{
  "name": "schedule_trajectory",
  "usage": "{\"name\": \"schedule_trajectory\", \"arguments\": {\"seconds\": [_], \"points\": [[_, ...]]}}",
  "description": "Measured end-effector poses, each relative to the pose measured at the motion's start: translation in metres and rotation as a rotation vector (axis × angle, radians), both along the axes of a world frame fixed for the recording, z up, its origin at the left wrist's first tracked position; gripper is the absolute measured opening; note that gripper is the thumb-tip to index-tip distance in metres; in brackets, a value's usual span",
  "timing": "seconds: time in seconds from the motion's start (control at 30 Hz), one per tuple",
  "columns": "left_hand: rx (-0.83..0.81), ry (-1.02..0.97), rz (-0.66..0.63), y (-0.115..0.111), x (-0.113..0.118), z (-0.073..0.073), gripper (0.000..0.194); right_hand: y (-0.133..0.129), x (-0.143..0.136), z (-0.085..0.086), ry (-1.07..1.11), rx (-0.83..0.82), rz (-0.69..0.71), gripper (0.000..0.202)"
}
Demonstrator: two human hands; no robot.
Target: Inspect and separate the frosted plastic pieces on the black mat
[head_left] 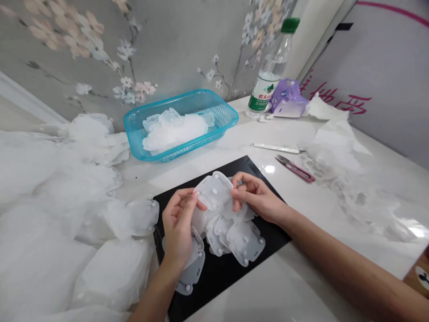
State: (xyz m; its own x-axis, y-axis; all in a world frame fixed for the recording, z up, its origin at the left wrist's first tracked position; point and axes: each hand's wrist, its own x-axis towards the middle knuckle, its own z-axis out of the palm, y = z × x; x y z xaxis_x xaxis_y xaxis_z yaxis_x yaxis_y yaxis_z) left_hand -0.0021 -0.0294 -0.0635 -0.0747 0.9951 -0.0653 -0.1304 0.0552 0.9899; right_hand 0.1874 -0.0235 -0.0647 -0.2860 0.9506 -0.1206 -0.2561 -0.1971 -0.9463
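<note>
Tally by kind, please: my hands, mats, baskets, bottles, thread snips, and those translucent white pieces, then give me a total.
Left hand and right hand: 2
Black mat: 1
Blue basket: 1
Green-capped bottle: 1
Thread snips: 1
Translucent white pieces: overlapping, can't count
Total, pieces excluded: 6

The left hand point(177, 228) covers part of the pieces point(192, 273) beneath it, and the held piece point(209, 197) overlaps others. The left forearm point(156, 290) and mat point(217, 275) run past the bottom edge; the left edge cuts the white heap point(40, 214). The bottle point(259, 105) partly hides the purple pack point(290, 96). The scraps point(368, 201) blur together, and a dark speck point(136, 178) is too small to identify.
</note>
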Motion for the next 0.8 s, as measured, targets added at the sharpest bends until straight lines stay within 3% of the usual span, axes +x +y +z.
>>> {"name": "schedule_trajectory", "arguments": {"seconds": [0.27, 0.57, 0.8], "points": [[0.173, 0.061, -0.033, -0.0052, 0.0048, -0.0041, 0.018, -0.0016, 0.0015, 0.0001, -0.089, 0.158, 0.103, 0.015], [0.106, -0.044, -0.082, -0.0047, 0.0065, -0.0017, 0.026, 0.0002, -0.0009, -0.0009, 0.013, -0.001, 0.064, 0.041], [0.145, -0.182, -0.073, -0.0064, 0.0059, -0.0043, 0.046, 0.0016, -0.0008, -0.0044, 0.005, -0.034, 0.007, 0.035]]}}
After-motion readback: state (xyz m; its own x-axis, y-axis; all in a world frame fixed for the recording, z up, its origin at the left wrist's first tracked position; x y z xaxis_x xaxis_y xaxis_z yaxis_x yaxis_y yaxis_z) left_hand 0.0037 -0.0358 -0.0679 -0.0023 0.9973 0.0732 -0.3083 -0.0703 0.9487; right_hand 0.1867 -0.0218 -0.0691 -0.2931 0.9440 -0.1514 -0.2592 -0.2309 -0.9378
